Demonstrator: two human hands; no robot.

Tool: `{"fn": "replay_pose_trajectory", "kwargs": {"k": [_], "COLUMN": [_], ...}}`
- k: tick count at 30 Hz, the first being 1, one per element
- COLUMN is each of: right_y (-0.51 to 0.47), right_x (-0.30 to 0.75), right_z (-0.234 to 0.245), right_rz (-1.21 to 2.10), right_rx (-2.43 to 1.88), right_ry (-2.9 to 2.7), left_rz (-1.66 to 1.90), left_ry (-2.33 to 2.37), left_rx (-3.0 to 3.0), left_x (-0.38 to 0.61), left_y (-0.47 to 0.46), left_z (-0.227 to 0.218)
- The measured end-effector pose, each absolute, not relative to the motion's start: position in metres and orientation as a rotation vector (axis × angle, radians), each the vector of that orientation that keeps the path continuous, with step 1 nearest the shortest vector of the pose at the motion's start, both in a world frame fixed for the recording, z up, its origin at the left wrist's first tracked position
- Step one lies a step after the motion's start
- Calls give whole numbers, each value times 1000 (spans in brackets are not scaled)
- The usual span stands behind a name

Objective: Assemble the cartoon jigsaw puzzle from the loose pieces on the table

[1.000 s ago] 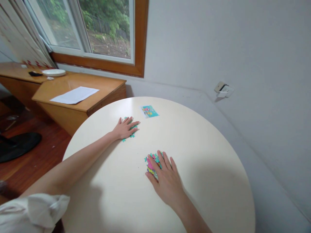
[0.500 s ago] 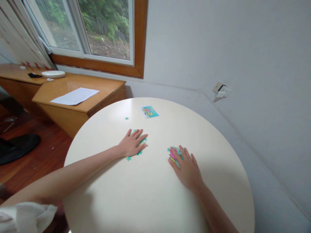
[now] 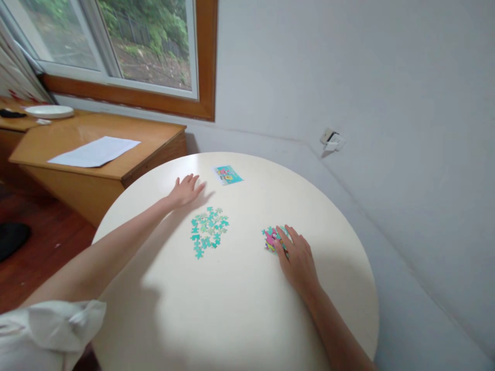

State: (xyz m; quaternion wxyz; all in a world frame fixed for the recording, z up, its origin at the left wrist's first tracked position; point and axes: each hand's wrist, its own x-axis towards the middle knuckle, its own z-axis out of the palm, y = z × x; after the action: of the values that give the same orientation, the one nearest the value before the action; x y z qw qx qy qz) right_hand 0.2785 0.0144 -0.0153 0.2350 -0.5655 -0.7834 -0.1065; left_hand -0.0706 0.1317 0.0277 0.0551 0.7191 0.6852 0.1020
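Observation:
Raised over the far left part of the white round table, my left hand (image 3: 186, 190) has its fingers spread and holds nothing. A loose pile of green jigsaw puzzle pieces (image 3: 209, 229) lies below it, nearer to me. My right hand (image 3: 297, 257) rests with fingers apart on the right side, partly covering a joined patch of puzzle (image 3: 271, 238) in pink, yellow and green. Its fingertips touch that patch. A small picture card (image 3: 228, 174) with a cartoon print lies near the table's far edge, to the right of my left hand.
The round table (image 3: 240, 309) stands against a wall with a socket (image 3: 332, 140). At the left, a wooden desk (image 3: 85, 126) bears a sheet of paper (image 3: 95, 151) and a white plate (image 3: 49, 112). A window is behind it.
My left hand has lifted off the green pieces and moved away toward the far left, uncovering them. The right hand stays at the patch, its fingers slightly shifted. The view has swung right.

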Motion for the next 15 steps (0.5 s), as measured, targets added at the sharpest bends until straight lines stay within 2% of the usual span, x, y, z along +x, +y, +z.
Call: {"fn": "replay_pose_trajectory", "kwargs": {"k": [6,15], "right_y": [17,18], "right_x": [280,283], "right_z": [-19,-22], "right_rz": [-239,-169], "right_rx": [-1503,-1499], "right_ry": [-2131,-2077], "left_rz": [161,139], "left_ry": [1929,1473], "left_rx": [2281,2590], "left_x": [-75,-37], "left_y": [133,71], "left_z": [8,4]}}
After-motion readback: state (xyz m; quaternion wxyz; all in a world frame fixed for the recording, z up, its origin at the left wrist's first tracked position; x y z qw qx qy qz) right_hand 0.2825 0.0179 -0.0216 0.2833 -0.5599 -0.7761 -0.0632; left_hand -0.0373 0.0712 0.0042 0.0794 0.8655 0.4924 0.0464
